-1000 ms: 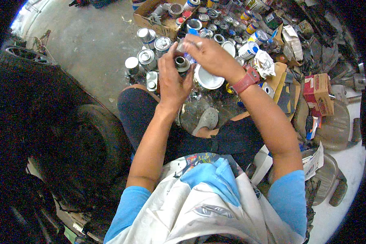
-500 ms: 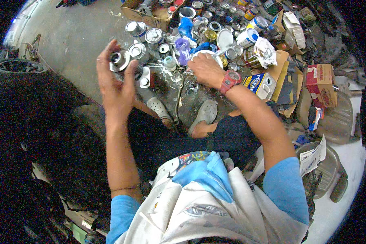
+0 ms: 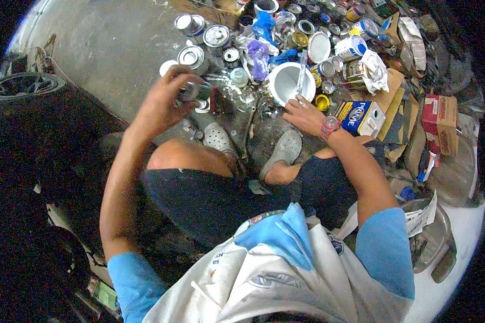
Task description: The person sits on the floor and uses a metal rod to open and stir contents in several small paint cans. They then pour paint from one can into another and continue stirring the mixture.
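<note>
My left hand (image 3: 167,102) is closed round a small dark can (image 3: 193,92), held tilted above the floor at the left; the fingers and can are partly blurred. A wide white tub (image 3: 279,86) stands on the floor in front of me, with a pale, paint-smeared stick (image 3: 302,67) lying across its inside. At the tub's near rim, my right hand (image 3: 305,116) has its fingers curled over the edge, close to the stick's lower end. A small yellow-rimmed cup (image 3: 321,102) sits just right of the tub.
Paint cans (image 3: 217,36) crowd the far floor, with a purple rag (image 3: 258,59) and blue rag (image 3: 263,25) among them. To the right are a blue and white rectangular can (image 3: 359,117), flattened cardboard (image 3: 396,113) and a red box (image 3: 439,121). A wheel (image 3: 29,86) is at far left.
My left hand has closed round the dark can and brought it rightward and nearer. My right hand has drawn back from over the tub to its near rim, uncovering the stick.
</note>
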`<control>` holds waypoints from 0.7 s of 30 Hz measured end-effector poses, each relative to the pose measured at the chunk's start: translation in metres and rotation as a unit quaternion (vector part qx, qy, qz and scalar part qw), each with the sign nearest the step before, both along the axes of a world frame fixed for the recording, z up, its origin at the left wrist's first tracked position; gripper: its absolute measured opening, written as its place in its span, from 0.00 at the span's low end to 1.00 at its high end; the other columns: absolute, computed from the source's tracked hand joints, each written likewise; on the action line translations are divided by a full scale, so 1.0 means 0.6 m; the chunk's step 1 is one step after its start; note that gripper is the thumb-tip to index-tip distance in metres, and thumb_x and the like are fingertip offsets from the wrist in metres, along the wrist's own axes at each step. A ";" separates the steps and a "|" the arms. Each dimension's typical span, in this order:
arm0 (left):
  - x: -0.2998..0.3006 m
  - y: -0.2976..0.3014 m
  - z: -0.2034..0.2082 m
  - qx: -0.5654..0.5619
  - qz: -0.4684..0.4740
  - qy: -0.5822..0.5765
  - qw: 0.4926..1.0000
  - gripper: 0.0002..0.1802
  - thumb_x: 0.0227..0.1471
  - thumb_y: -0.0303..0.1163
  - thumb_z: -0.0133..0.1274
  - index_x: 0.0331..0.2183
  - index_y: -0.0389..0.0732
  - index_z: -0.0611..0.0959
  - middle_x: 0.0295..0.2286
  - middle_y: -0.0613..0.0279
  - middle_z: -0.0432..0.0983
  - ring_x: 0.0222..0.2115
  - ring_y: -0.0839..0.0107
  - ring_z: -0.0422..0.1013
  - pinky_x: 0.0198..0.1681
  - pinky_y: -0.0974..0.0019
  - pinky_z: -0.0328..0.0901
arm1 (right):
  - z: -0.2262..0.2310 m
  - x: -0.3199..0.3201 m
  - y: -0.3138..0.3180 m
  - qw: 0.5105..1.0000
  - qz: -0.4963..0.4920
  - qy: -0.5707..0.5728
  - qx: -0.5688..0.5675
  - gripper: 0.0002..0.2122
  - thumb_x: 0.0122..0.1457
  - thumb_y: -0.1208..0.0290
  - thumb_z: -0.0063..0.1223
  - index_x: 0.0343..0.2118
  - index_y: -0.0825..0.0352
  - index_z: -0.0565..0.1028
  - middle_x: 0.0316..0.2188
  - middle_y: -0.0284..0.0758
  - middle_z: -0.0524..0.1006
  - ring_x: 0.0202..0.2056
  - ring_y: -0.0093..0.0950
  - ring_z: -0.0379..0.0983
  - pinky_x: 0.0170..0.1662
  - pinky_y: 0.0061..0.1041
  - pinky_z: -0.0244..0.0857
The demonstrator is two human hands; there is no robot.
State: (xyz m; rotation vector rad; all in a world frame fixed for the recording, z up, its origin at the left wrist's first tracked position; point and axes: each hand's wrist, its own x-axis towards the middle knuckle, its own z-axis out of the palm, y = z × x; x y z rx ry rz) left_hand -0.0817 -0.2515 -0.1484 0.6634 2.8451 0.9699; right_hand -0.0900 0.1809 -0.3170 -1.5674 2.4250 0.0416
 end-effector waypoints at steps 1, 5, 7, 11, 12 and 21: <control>-0.002 0.007 -0.029 0.029 -0.024 -0.057 0.998 0.28 0.44 0.27 0.71 0.48 0.44 0.81 0.53 0.51 0.71 0.55 0.47 0.70 0.57 0.53 0.69 | 0.000 -0.002 -0.001 1.000 -0.002 -0.016 0.024 0.13 0.59 0.71 0.51 0.46 0.61 0.74 0.48 0.39 0.73 0.61 0.39 0.66 0.69 0.49 0.53; -0.009 0.055 -0.163 0.019 -0.153 -0.066 0.986 0.27 0.47 0.24 0.64 0.51 0.40 0.79 0.53 0.47 0.73 0.55 0.45 0.69 0.59 0.51 0.67 | 0.023 -0.005 -0.012 0.998 -0.005 -0.036 0.048 0.14 0.56 0.69 0.56 0.46 0.60 0.74 0.53 0.40 0.72 0.62 0.39 0.65 0.68 0.49 0.54; -0.006 0.078 -0.230 0.014 -0.191 0.008 0.982 0.29 0.44 0.22 0.61 0.51 0.41 0.79 0.49 0.48 0.74 0.52 0.46 0.71 0.56 0.51 0.69 | 0.042 -0.001 -0.028 0.999 -0.023 -0.031 0.028 0.19 0.53 0.63 0.64 0.47 0.61 0.75 0.56 0.40 0.71 0.63 0.42 0.63 0.68 0.49 0.54; -0.002 0.126 -0.351 -0.099 -0.223 -0.043 0.969 0.27 0.52 0.24 0.53 0.55 0.41 0.76 0.55 0.49 0.72 0.57 0.49 0.69 0.60 0.54 0.68 | 0.084 0.019 -0.082 0.993 -0.098 -0.044 -0.046 0.21 0.54 0.55 0.65 0.47 0.61 0.75 0.54 0.40 0.71 0.61 0.43 0.64 0.67 0.49 0.55; -0.003 0.133 -0.374 -0.095 -0.209 -0.030 0.973 0.27 0.52 0.25 0.53 0.55 0.41 0.76 0.54 0.49 0.72 0.56 0.50 0.70 0.59 0.54 0.69 | 0.094 0.026 -0.098 0.988 -0.122 -0.047 -0.078 0.21 0.55 0.55 0.65 0.47 0.61 0.76 0.53 0.40 0.71 0.60 0.43 0.65 0.67 0.49 0.55; 0.016 0.146 -0.472 -0.115 -0.162 -0.050 0.979 0.27 0.50 0.28 0.56 0.54 0.44 0.77 0.52 0.54 0.72 0.52 0.54 0.71 0.55 0.56 0.71 | 0.153 0.035 -0.217 0.924 -0.275 -0.105 -0.245 0.15 0.57 0.60 0.65 0.43 0.61 0.77 0.47 0.40 0.73 0.51 0.43 0.68 0.58 0.47 0.61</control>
